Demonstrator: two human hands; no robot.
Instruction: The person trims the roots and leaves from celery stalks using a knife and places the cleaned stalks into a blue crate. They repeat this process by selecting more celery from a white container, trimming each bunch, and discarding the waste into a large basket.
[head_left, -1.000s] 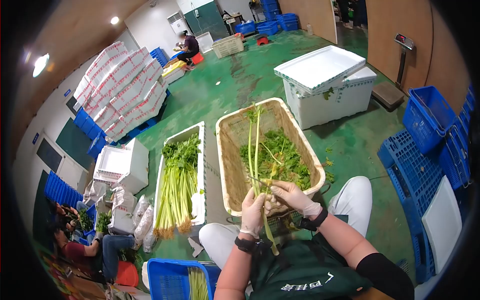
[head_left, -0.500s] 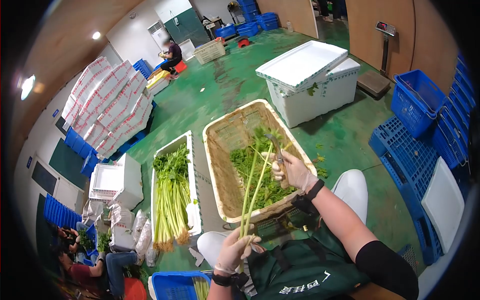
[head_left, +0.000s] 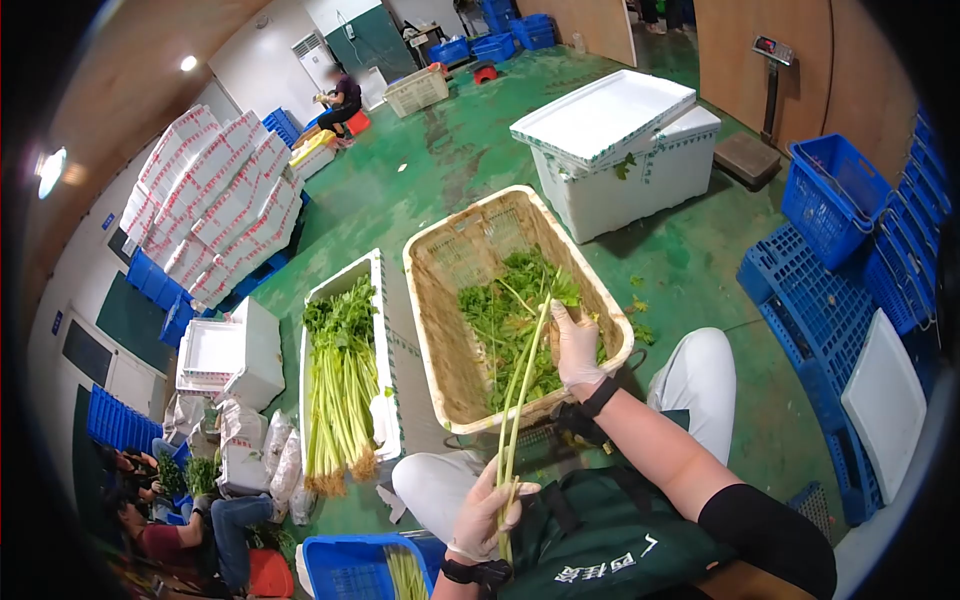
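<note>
My left hand (head_left: 488, 512), in a pale glove, grips the base of a few long celery stalks (head_left: 522, 390) low in front of my green apron. The stalks slant up and to the right over the beige basket (head_left: 420, 300), which holds cut green leaves (head_left: 500, 320). My right hand (head_left: 576, 345), also gloved, is closed around the upper stalks just below their leaves, above the basket's near right rim. No knife shows in this hand now.
A white foam box (head_left: 378, 300) of trimmed celery (head_left: 340, 385) lies left of the basket. A blue crate (head_left: 340, 570) sits at my knees. A lidded foam box (head_left: 620, 170) stands behind, blue crates (head_left: 835, 200) to the right, stacked boxes (head_left: 220, 200) far left. People sit at the far back (head_left: 345, 100) and lower left (head_left: 190, 520).
My left hand dropped towards my lap with the stalk bases. My right hand, which held a knife up half a second ago, came down onto the upper stalks near the leaves.
</note>
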